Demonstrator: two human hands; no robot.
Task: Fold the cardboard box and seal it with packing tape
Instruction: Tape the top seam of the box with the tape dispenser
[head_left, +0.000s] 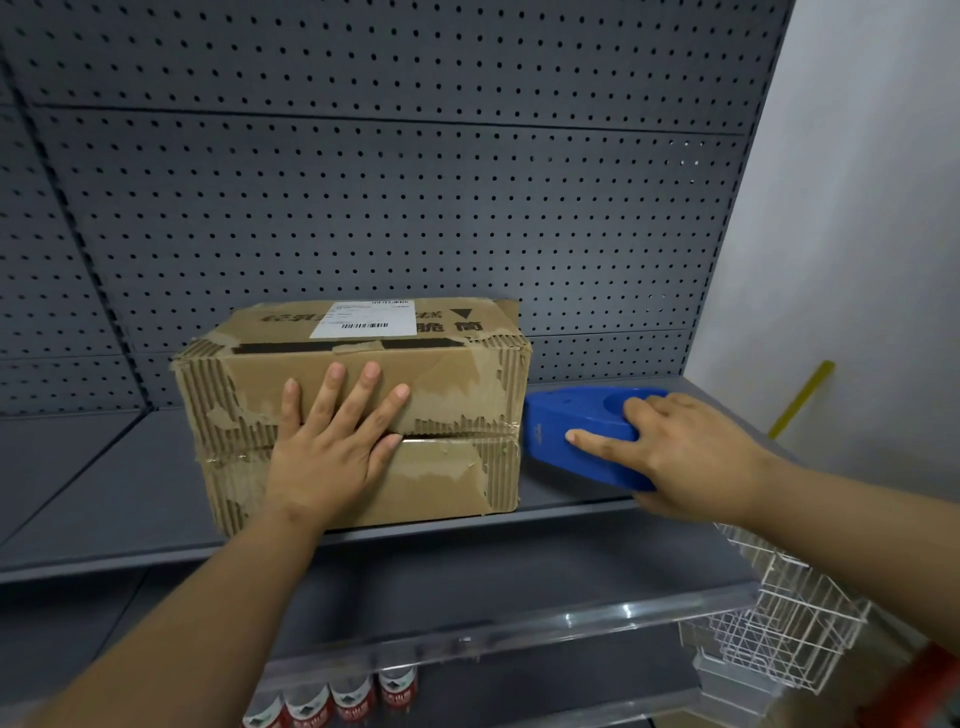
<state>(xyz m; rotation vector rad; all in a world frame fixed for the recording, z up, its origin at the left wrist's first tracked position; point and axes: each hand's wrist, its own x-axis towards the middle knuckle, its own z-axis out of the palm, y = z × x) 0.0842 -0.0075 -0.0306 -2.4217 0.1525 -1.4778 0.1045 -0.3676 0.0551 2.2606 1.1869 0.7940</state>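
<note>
A worn brown cardboard box (447, 384) lies on a grey shelf (104, 499), its two flaps facing me and meeting in a horizontal seam. A white shipping label sits on its top face. My left hand (332, 447) presses flat on the flaps across the seam, fingers spread. Right of the box, touching its right edge at seam height, is a blue tape dispenser (576, 431). My right hand (680, 452) grips the dispenser from the right, with the index finger stretched along its side.
A grey pegboard wall (395, 197) rises behind the shelf. A white wire basket (779, 618) hangs at the lower right. Several bottles (332, 701) stand on a lower shelf behind a clear strip. A white wall is at right.
</note>
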